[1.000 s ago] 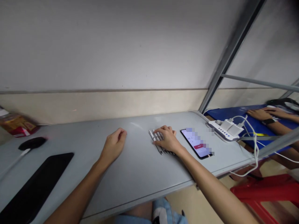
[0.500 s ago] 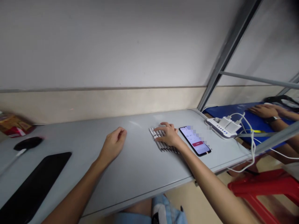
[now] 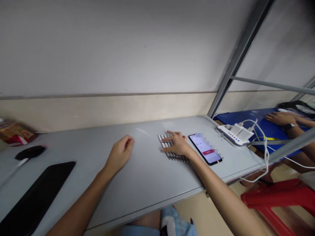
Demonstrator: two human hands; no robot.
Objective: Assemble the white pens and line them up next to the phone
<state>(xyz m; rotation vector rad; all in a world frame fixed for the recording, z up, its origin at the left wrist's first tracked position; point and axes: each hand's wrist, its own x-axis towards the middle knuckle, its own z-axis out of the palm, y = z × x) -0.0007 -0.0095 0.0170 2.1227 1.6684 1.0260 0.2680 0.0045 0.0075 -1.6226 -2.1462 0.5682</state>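
Several slim, silvery-white pens (image 3: 169,154) lie side by side in a row on the grey table. My right hand (image 3: 177,144) rests over them with its fingers spread, the fingertips at the left part of the row; the hand hides much of the pens. My left hand (image 3: 121,149) lies on the tabletop left of the row, fingers curled in, with nothing seen in it. Just right of the pens, a phone (image 3: 205,149) lies face up with a timer on its lit screen.
A white power strip (image 3: 232,134) with plugs and cables stands at the right end of the table (image 3: 145,183). To the left are a black mat (image 3: 39,196), a black mouse (image 3: 30,152) and a snack packet (image 3: 16,132). Another person's hands (image 3: 280,118) rest on a blue surface beyond the metal frame.
The fingers of my right hand have shifted slightly left and spread flatter over the pens. My left hand has stayed in place.
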